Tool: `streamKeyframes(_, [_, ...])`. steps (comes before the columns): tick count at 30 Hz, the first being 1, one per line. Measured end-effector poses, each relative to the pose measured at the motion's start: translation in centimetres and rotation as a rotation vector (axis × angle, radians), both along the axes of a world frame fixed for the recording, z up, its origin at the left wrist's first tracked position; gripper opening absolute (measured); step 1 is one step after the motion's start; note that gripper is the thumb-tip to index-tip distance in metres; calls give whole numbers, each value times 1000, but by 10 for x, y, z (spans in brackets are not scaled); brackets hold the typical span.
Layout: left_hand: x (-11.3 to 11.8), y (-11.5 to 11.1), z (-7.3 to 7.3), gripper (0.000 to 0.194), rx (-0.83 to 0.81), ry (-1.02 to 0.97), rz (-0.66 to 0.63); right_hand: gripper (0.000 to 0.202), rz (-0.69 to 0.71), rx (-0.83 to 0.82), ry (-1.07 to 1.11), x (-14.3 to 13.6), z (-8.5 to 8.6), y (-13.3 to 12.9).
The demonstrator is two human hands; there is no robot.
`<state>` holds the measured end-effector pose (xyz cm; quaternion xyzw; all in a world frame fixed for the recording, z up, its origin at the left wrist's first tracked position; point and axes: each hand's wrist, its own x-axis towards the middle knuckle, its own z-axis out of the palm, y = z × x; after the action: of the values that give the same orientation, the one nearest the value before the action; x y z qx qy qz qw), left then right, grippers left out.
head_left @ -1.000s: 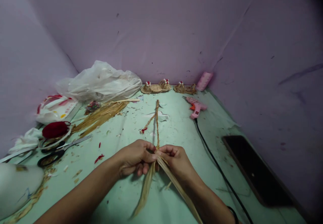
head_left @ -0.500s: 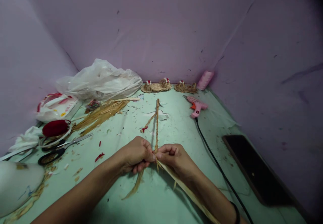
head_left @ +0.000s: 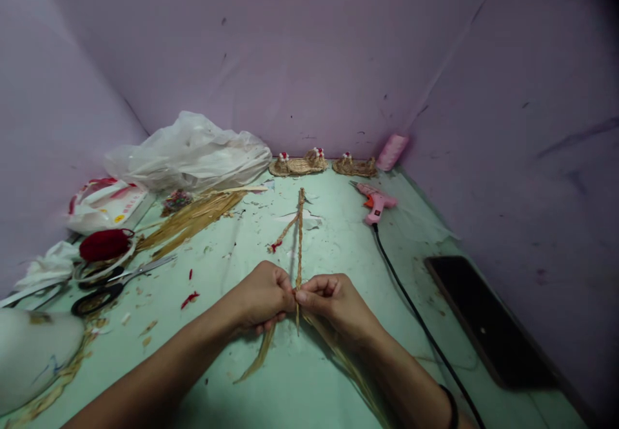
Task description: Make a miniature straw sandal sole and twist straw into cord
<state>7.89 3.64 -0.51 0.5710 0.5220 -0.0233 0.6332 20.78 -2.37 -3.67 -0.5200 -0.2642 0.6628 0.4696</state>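
Note:
A thin tan braid runs down the middle of the green table, its top end at a small point on the surface. A short side braid with red thread at its tip branches off to the left. My left hand pinches straw strands at the lower end of the braid, one strand hanging below it. Right beside it, my right hand pinches the same end from the right, and a long pale strand trails beneath that wrist. The fingertips of both hands nearly touch.
Scissors, a red yarn ball, straw and a plastic bag lie left. Small woven slippers stand at the back wall. A pink glue gun with a black cord and a phone are right.
The long strand under my right hand has swung lower and to the left. A short strand below the braid now points straight down. Both hands keep their pinch.

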Motion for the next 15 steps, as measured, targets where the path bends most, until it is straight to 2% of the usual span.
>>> streamKeyframes(6, [0,-1,-2,10,38,-12,-18,20,-33,-84,-36,-1,4,2])
streamKeyframes(11, [-5,3,0,13,-63,-159,-43,21,-11,-42,-18,4,8,1])
streamKeyframes(15, [-6,4,3,14,-98,-197,-18,21,1,2,-116,6,9,-1])
